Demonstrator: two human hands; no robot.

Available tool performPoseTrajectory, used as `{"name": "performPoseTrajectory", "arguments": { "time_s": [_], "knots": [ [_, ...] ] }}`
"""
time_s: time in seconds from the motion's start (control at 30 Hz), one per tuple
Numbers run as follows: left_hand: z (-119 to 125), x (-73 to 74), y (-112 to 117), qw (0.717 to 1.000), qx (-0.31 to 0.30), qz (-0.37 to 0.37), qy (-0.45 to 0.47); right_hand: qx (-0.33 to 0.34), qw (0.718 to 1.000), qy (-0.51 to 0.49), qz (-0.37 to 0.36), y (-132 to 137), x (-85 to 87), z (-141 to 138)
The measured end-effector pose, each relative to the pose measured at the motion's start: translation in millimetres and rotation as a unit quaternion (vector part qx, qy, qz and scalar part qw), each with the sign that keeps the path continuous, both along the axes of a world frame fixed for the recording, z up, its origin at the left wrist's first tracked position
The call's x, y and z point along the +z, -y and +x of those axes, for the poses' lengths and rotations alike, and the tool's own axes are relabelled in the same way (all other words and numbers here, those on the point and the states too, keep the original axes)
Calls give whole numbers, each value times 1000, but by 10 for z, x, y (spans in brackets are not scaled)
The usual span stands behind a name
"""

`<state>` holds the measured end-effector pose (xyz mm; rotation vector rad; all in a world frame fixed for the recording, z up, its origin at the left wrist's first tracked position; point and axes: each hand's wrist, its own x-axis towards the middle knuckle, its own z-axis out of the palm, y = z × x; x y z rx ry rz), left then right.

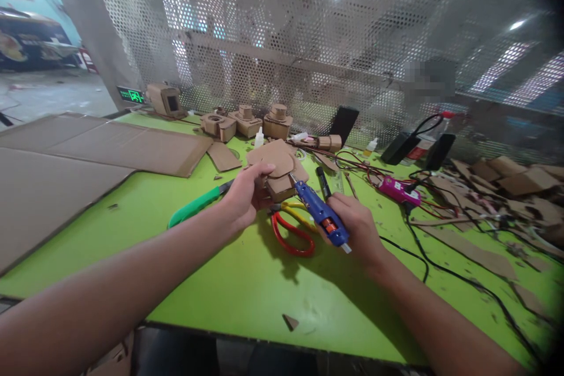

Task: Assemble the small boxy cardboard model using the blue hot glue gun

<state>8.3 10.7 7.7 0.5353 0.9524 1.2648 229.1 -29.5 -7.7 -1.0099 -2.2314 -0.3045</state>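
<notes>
My left hand (pixel 250 195) is closed on a small cardboard piece (pixel 278 165) with a rounded edge, thumb on top and fingers underneath. In my right hand (pixel 355 220) is a blue hot glue gun (pixel 321 210), its metal nozzle touching or nearly touching the cardboard's right edge. A white glue stick end pokes out of the gun's rear. Below the cardboard lie scissors with red and yellow handles (pixel 294 239), partly hidden. A green-handled knife (pixel 194 207) rests left of my left hand. Beyond the gun is a black marker (pixel 323 182).
Large cardboard sheets (pixel 110 141) cover the left side. Several small cardboard models (pixel 245 121) line the back by a perforated metal screen (pixel 264 41). A magenta power strip (pixel 399 190) with black cables and cardboard scraps (pixel 467 247) spreads on the right. Small bottles (pixel 259 138) stand behind.
</notes>
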Motion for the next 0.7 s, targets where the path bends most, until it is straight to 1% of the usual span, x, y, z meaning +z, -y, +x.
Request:
{"name": "performPoseTrajectory", "arguments": {
  "time_s": [0.17,0.27,0.33,0.43,0.53,0.7],
  "knots": [
    [1,20,-5,1000,-1,-16,5,16,997,-65,-45,-12,-10,25],
    [6,23,-6,1000,-2,-25,1,15,989,-114,-90,4,-1,29],
    [11,21,-7,1000,4,-31,1,35,984,-135,-108,13,16,21],
    [17,13,-9,999,8,-45,-8,76,982,-153,-78,2,39,0],
    [16,-4,-18,998,1,-53,-17,102,979,-167,-55,-34,38,2],
    [11,-60,-58,997,-23,-68,-26,141,976,-150,-74,-93,-1,88]
  ]
}}
